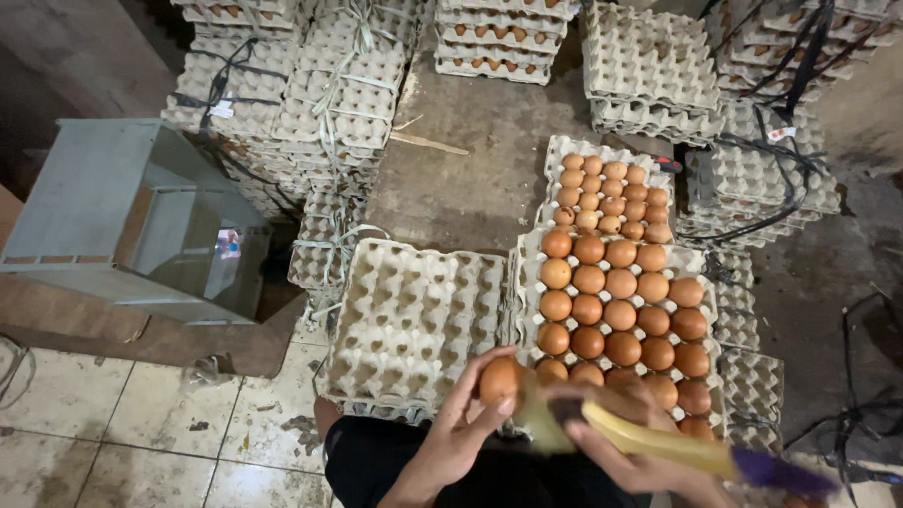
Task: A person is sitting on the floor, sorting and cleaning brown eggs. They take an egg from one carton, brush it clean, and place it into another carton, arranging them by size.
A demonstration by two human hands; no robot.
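A: What is listed first, by size?

B: Tied stacks of empty egg trays are recorded along the far side, upper left to upper right. A grey metal box is logged at left, on the floor.

A: And nearer the person?

B: An empty pulp tray is entered at centre, topping a stack. Just beside it, on its right, a filled tray of brown eggs is noted, with a second filled tray beyond it.

A: The hands?

B: The left hand is recorded as closed around a single brown egg, held at the near edge between the empty tray and the filled one. The right hand is logged as gripping a yellow brush with a purple handle, its head touching the egg; the brush is blurred.
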